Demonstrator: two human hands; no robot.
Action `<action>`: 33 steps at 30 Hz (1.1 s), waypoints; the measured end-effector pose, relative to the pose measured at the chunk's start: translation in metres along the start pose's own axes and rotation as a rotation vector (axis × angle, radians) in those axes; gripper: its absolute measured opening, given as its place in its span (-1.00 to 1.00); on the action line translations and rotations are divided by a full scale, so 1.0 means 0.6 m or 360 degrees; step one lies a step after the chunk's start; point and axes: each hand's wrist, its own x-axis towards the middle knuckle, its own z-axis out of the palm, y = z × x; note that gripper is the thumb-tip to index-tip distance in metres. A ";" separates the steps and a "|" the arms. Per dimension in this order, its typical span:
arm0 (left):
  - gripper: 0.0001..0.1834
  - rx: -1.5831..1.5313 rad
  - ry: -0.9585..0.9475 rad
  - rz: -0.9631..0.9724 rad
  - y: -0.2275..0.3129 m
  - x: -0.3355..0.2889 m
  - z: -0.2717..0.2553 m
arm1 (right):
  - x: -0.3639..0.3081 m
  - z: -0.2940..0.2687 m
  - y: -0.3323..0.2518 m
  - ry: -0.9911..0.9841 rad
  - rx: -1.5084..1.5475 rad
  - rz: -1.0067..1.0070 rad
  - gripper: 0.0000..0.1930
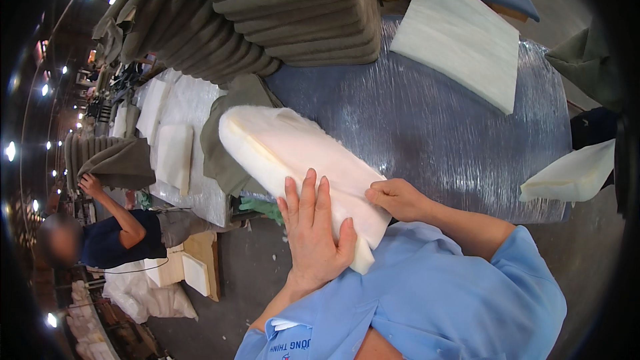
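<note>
A white foam cushion wrapped in fluffy batting [313, 153] lies slantwise in front of me, its near end close to my blue shirt. My left hand [313, 230] rests flat on its near left side, fingers stretched out and slightly apart. At the near right edge, my right hand [399, 200] is closed on the batting, thumb on top. A yellowish foam corner [362, 257] sticks out at the near end. Beyond the cushion's far end, an olive-grey fabric piece [230, 103] lies partly hidden beneath it.
A tall stack of olive-grey cushions [300, 13] stands on the plastic-covered table [467, 153]. A white batting sheet [460, 40] lies at the far right, with another white pad [570, 172] at the right edge. At left, a co-worker [123, 237] handles grey fabric [123, 163].
</note>
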 end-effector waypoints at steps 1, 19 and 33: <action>-0.17 -0.0011 0.0002 0.0011 0.000 0.001 0.000 | 0.001 -0.005 0.008 -0.0004 0.0012 0.0079 -0.54; -0.08 -0.0021 -0.0032 0.0006 0.001 0.005 -0.002 | 0.060 -0.014 -0.035 -0.0046 -0.0447 -0.0104 -0.60; 0.18 -0.0228 0.0077 -0.0008 -0.009 0.003 0.010 | 0.093 0.002 -0.039 0.0076 -0.0132 -0.0394 -0.69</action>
